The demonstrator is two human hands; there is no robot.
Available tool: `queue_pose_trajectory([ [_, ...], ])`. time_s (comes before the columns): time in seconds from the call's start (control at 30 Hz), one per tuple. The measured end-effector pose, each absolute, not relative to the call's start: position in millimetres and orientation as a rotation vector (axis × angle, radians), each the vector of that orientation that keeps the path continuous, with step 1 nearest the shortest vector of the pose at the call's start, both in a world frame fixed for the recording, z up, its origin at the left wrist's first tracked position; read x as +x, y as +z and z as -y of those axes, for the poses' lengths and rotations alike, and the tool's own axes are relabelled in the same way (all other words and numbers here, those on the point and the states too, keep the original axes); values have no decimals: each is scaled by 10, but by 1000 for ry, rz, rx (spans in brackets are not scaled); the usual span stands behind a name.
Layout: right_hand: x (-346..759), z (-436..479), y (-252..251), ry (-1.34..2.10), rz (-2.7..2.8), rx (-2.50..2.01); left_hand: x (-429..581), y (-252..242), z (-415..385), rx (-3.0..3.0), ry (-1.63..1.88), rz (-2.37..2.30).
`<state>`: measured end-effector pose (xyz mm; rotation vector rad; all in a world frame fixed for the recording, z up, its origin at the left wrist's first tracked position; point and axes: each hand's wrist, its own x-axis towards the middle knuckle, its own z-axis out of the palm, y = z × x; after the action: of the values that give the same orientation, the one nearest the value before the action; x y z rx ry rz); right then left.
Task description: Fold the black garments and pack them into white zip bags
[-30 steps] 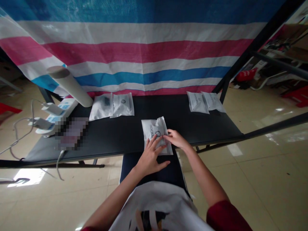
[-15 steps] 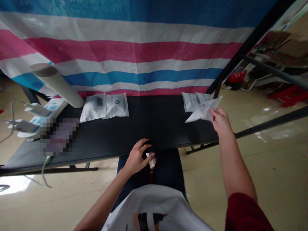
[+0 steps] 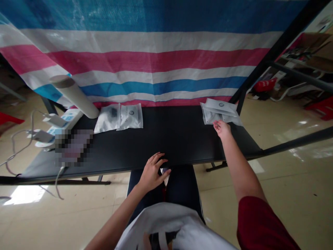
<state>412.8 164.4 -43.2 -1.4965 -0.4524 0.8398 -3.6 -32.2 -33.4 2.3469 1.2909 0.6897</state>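
Tabletop: a black folding table (image 3: 166, 146) stands before a blue, white and pink striped tarp (image 3: 156, 62).
Right fingers (image 3: 218, 125): curled at the near edge of the pouches, touching them; the view is too poor to tell whether they pinch, though they may.
Right hand (image 3: 222, 130): at arm's length, upper right of the frame, on a loose stack of white printed pouches (image 3: 220, 111).
Left fingers (image 3: 157, 160): spread, slightly curved, apparently holding nothing.
Left hand (image 3: 152, 173): at the table's near edge, lower middle, just beside a small white scrap (image 3: 164, 173), perhaps paper.
Work in hand: the right arm stretched to the stack — the left hand apart from it.
Further out: two more pouches (image 3: 118, 117) lie upper left, near a cardboard tube (image 3: 74, 94) and a power strip (image 3: 68, 118).
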Motion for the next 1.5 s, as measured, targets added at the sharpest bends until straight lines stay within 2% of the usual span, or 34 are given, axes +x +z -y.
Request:
queue_pose_trajectory([
  [0.13, 4010, -1391, -696, 751, 578, -1489, -23, -335, 343, 2349, 693, -1265],
  [0.3, 3926, -1194, -880, 516, 1029, -1587, -282, -211, 110, 2340, 728, -1268],
  [0.47, 3916, -1163, -927, 427, 1091, -1623, -1058, 70, -582, 2324, 893, -1791],
  [0.53, 3917, -1169, -925, 421, 1082, -1621, -1333, 136, -905, 2330, 845, -1962],
  [0.63, 3918, -1168, -921, 411, 1101, -1614, -1529, 169, -1377, 2434, 691, -1934],
  [0.87, 3912, -1144, -912, 388, 1128, -1663, -1319, 157, -2155, 2454, 442, -1865],
  [1.0, 3914, -1149, -908, 389, 1137, -1674, -936, 33, -1949, 2471, 388, -1848],
  [1.17, 3889, -1162, -893, 320, 1112, -1738, -348, -146, -857, 2634, 462, -1753],
  [1.3, 3647, -1170, -859, 311, 1051, -1716, -79, -94, -181, 2657, 479, -1694],
  [1.4, 3205, -1151, -815, 471, 1098, -1600, -22, 35, -200, 2606, 450, -1764],
  [1.5, 2588, -1109, -748, 687, 1220, -1508, -11, 137, -546, 2480, 461, -1915],
])
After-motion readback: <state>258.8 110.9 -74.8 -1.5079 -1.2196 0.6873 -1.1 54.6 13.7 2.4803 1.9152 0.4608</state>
